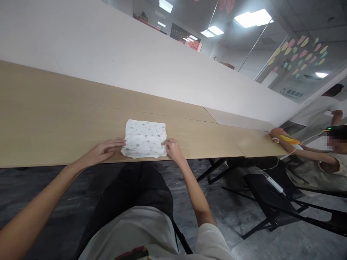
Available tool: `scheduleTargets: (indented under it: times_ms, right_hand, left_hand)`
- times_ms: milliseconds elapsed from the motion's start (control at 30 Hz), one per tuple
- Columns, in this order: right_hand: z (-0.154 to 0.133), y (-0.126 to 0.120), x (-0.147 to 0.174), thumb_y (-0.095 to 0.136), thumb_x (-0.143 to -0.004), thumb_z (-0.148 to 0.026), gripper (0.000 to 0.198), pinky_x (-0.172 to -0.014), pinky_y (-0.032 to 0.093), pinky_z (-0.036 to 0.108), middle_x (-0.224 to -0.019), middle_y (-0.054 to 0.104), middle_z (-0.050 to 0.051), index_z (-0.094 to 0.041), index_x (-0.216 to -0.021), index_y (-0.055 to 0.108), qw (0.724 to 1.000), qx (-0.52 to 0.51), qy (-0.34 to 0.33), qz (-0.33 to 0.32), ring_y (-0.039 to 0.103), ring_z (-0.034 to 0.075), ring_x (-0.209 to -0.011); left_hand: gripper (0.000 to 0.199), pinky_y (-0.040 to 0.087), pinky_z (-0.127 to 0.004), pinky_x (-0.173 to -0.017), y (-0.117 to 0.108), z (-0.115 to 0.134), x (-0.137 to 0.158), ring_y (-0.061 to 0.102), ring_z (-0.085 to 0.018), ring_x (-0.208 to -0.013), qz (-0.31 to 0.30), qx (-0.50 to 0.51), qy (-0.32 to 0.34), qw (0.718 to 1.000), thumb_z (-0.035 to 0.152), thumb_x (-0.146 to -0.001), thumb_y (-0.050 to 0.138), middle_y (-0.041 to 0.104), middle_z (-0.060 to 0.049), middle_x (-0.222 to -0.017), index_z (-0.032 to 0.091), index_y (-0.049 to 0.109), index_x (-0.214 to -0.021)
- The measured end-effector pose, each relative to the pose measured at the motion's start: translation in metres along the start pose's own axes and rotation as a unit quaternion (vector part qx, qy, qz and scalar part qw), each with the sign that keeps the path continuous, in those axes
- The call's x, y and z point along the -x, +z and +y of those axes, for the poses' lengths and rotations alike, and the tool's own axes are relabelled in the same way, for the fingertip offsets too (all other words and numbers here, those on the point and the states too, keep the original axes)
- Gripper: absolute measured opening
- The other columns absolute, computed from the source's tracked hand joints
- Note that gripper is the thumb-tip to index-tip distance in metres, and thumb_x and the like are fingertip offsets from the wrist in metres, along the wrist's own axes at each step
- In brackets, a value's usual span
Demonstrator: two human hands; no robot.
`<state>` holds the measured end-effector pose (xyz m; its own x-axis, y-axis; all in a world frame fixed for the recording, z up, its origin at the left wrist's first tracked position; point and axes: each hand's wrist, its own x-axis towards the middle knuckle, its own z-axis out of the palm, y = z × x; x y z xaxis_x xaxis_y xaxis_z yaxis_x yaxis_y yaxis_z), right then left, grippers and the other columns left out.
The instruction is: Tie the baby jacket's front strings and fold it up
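A white cloth (146,139) with a small dark print lies folded into a rough rectangle near the table's front edge. Creases cross its lower half, and its near edge is wavy. My left hand (110,148) is at the cloth's left edge, fingers stretched out, the tips touching or just meeting the fabric. At the opposite edge, my right hand (172,148) has its fingers curled, with thumb and forefinger pinching the right side of the cloth.
The long wooden table (67,119) runs along a white wall (108,57) with glass above. To the right, another person (320,159) sits with their arms on the table beside a yellow object (290,139). A black folding chair (271,191) carries a white power strip (274,184).
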<state>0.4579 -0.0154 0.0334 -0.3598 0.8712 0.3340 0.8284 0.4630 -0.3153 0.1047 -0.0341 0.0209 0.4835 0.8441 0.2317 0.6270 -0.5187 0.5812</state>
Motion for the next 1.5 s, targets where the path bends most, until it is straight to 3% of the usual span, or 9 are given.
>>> scheduleTargets:
  times_ms: [400, 600, 700, 833, 967, 1100, 1233, 1333, 1500]
  right_hand:
    - [0.025, 0.002, 0.028, 0.053, -0.084, -0.001, 0.036, -0.098, 0.049, 0.036, -0.115, 0.070, 0.013, -0.016, -0.107, 0.076, 0.997, -0.041, -0.064, -0.009, 0.064, 0.022, -0.107]
    - [0.029, -0.001, 0.026, 0.054, -0.091, -0.016, 0.023, -0.101, 0.046, 0.036, -0.115, 0.070, 0.012, -0.017, -0.101, 0.075, 0.983, -0.173, -0.066, 0.012, 0.063, 0.022, -0.109]
    - [0.024, -0.010, 0.019, 0.054, -0.092, -0.025, 0.021, -0.098, 0.046, 0.033, -0.109, 0.072, 0.009, -0.018, -0.096, 0.074, 0.971, -0.238, -0.026, 0.026, 0.064, 0.020, -0.104]
    - [0.018, -0.016, -0.009, 0.050, -0.088, -0.026, 0.024, -0.074, 0.044, 0.025, -0.074, 0.065, 0.001, -0.016, -0.072, 0.066, 0.957, -0.278, 0.052, 0.064, 0.059, 0.016, -0.075]
    - [0.018, -0.010, -0.062, 0.047, -0.083, -0.023, 0.027, -0.055, 0.030, 0.022, -0.055, 0.040, -0.005, -0.018, -0.057, 0.052, 0.938, -0.287, 0.155, 0.120, 0.041, 0.011, -0.057]
    - [0.023, 0.008, -0.110, 0.053, -0.079, -0.016, 0.026, -0.052, 0.027, 0.022, -0.051, 0.036, -0.006, -0.018, -0.053, 0.052, 0.929, -0.229, 0.266, 0.116, 0.039, 0.010, -0.052]
    - [0.032, 0.031, -0.127, 0.059, -0.077, -0.014, 0.018, -0.057, 0.038, 0.022, -0.058, 0.058, 0.000, -0.014, -0.060, 0.065, 0.926, -0.153, 0.334, 0.081, 0.056, 0.014, -0.060]
    - [0.039, 0.042, -0.126, 0.060, -0.080, -0.015, 0.015, -0.069, 0.046, 0.022, -0.081, 0.073, 0.008, -0.013, -0.081, 0.075, 0.929, -0.129, 0.335, 0.087, 0.067, 0.018, -0.078]
    - [0.046, 0.050, -0.119, 0.060, -0.084, -0.018, 0.026, -0.079, 0.050, 0.021, -0.099, 0.077, 0.009, -0.014, -0.103, 0.076, 0.931, -0.150, 0.309, 0.124, 0.071, 0.017, -0.092]
  left_hand:
    - [0.065, 0.044, -0.042, -0.104, 0.020, -0.006, -0.003, 0.062, -0.027, -0.113, 0.054, -0.099, 0.011, 0.994, 0.068, -0.093, 0.032, 0.070, -0.011, -0.122, 0.020, 0.072, -0.113]
    - [0.067, 0.047, -0.040, -0.099, 0.016, 0.006, -0.004, 0.064, -0.029, -0.110, 0.073, -0.092, 0.014, 0.993, 0.068, -0.094, 0.026, 0.071, -0.012, -0.118, 0.021, 0.071, -0.109]
    - [0.066, 0.047, -0.037, -0.099, 0.007, 0.022, -0.004, 0.064, -0.027, -0.107, 0.071, -0.043, -0.008, 0.996, 0.069, -0.094, 0.030, 0.071, -0.010, -0.118, 0.019, 0.069, -0.112]
    - [0.067, 0.045, -0.034, -0.101, -0.007, 0.026, -0.023, 0.062, -0.025, -0.108, 0.125, 0.041, -0.048, 0.990, 0.070, -0.090, 0.038, 0.070, -0.010, -0.121, 0.015, 0.068, -0.116]
    - [0.054, 0.042, -0.033, -0.103, -0.017, 0.008, -0.074, 0.060, -0.023, -0.109, 0.182, 0.108, -0.137, 0.968, 0.046, -0.090, 0.045, 0.068, -0.013, -0.124, 0.005, 0.066, -0.118]
    - [0.046, 0.048, -0.029, -0.088, -0.016, -0.013, -0.126, 0.063, -0.022, -0.097, 0.200, 0.129, -0.242, 0.941, 0.033, -0.090, 0.045, 0.071, -0.014, -0.116, 0.003, 0.067, -0.116]
    - [0.036, 0.049, -0.031, -0.086, -0.003, -0.029, -0.148, 0.066, -0.028, -0.101, 0.187, 0.053, -0.313, 0.930, 0.028, -0.082, 0.052, 0.073, -0.014, -0.110, 0.010, 0.073, -0.106]
    - [0.040, 0.048, -0.031, -0.088, 0.010, -0.037, -0.145, 0.065, -0.028, -0.108, 0.202, 0.004, -0.299, 0.933, 0.032, -0.084, 0.050, 0.072, -0.013, -0.115, 0.013, 0.073, -0.111]
    - [0.046, 0.049, -0.032, -0.085, 0.019, -0.045, -0.138, 0.066, -0.029, -0.105, 0.214, -0.052, -0.285, 0.933, 0.037, -0.086, 0.045, 0.072, -0.014, -0.115, 0.012, 0.071, -0.115]
